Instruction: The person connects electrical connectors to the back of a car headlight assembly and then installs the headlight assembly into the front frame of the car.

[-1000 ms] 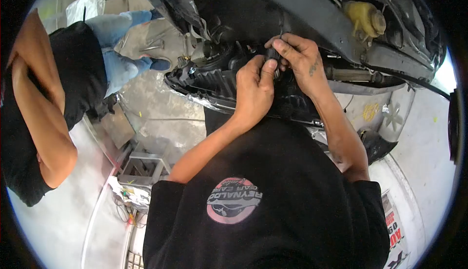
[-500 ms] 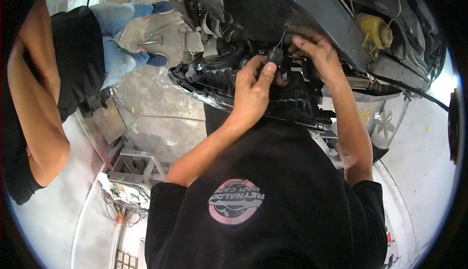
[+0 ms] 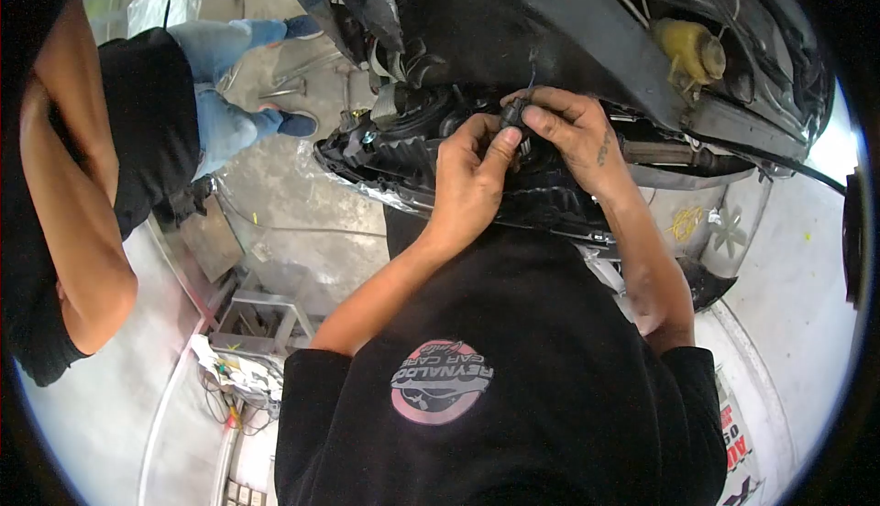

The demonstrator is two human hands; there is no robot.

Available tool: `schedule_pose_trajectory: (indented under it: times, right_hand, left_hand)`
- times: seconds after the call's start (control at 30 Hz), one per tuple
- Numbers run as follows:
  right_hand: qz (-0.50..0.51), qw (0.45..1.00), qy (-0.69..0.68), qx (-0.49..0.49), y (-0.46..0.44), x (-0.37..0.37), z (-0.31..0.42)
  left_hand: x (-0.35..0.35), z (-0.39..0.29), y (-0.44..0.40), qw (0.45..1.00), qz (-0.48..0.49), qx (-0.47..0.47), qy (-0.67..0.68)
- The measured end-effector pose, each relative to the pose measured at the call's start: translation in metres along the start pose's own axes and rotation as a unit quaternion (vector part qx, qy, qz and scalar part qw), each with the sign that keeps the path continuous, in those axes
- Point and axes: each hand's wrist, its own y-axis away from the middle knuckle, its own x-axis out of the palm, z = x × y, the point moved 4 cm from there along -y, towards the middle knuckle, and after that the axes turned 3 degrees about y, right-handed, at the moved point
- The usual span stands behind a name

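A small black connector (image 3: 514, 114) is held between both hands, above the black headlight housing (image 3: 403, 165), and a thin wire (image 3: 533, 73) is seen rising from its far end. By the left hand (image 3: 466, 179) the near left side of the connector is pinched, with the thumb pressed along it and the fingers curled in behind; no open gap is shown between thumb and fingers. By the right hand (image 3: 570, 136) the far right side is gripped between the thumb and the bent index finger, close to where the wire enters; the remaining fingers are folded, and their tips are partly hidden. The thumbs are held near each other, on either side of the connector.

The left forearm is extended far and to the right from the sleeve, with the back of the hand turned up. The right forearm is angled far and to the left, with the elbow lightly bent and a dark marking visible near the wrist.

The housing is set in front of the black shirt (image 3: 513, 350), with its narrow end to the left. Beyond it a dark vehicle panel (image 3: 587, 38) is seen, with a yellowed reservoir (image 3: 693, 50) mounted at the far right. At the left, another person (image 3: 147, 130) is seen with arms folded, well apart from the connector.
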Motion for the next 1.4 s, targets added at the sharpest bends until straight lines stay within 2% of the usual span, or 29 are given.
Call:
schedule_pose_trajectory:
  times: [0.1,0.2,0.4,0.57,0.67,0.73,0.8,0.9,0.97,1.0,1.1,1.2,1.27,1.37,1.4]
  right_hand:
    - [-0.041,0.991,-0.123,0.034,0.002,0.006,-0.014]
    - [-0.043,0.984,-0.167,0.04,0.001,0.014,-0.009]
    - [0.0,0.951,-0.31,0.016,0.0,0.025,-0.008]
    - [-0.055,0.956,-0.289,0.011,0.001,0.029,-0.009]
    - [-0.091,0.943,-0.32,0.009,0.001,0.037,-0.011]
    - [-0.11,0.946,-0.306,0.0,0.0,0.036,-0.017]
    - [-0.128,0.958,-0.256,-0.014,-0.002,0.033,-0.02]
    - [-0.096,0.929,-0.356,0.024,-0.004,0.039,-0.007]
    - [-0.067,0.933,-0.352,0.045,-0.006,0.038,-0.009]
    - [-0.053,0.933,-0.35,0.057,-0.005,0.037,-0.012]
    - [0.007,0.971,-0.239,0.001,-0.004,0.027,-0.01]
    - [0.019,0.969,-0.244,-0.035,-0.004,0.028,-0.01]
    - [-0.034,0.967,-0.246,-0.049,-0.006,0.035,-0.013]
    - [-0.09,0.964,-0.245,-0.041,-0.005,0.04,-0.011]
    - [-0.104,0.963,-0.245,-0.034,-0.005,0.041,-0.01]
  left_hand:
    - [0.004,-0.006,0.001,1.0,0.001,0.009,-0.03]
    - [0.006,-0.007,0.001,1.0,0.001,0.013,-0.029]
    - [0.009,-0.003,0.001,0.999,-0.019,0.035,0.002]
    - [0.009,-0.008,0.003,0.999,-0.009,0.036,-0.008]
    - [0.006,-0.018,0.005,0.995,0.013,-0.036,-0.087]
    - [0.013,-0.002,0.0,0.999,-0.01,0.03,-0.04]
    - [0.015,0.004,0.002,0.998,-0.031,0.048,-0.01]
    - [0.015,-0.004,0.003,0.998,-0.055,0.039,-0.001]
    - [0.014,-0.008,0.004,0.996,-0.064,0.064,-0.008]
    - [0.013,-0.008,0.006,0.997,-0.06,0.046,-0.023]
    - [0.012,-0.008,0.005,0.998,-0.048,0.017,-0.04]
    - [0.012,-0.003,0.006,0.999,-0.041,0.014,-0.021]
    - [0.01,-0.003,0.005,0.999,-0.03,-0.001,-0.03]
    - [0.016,0.003,0.003,0.996,-0.044,0.034,0.071]
    - [0.016,0.001,0.002,0.996,-0.042,0.054,0.05]
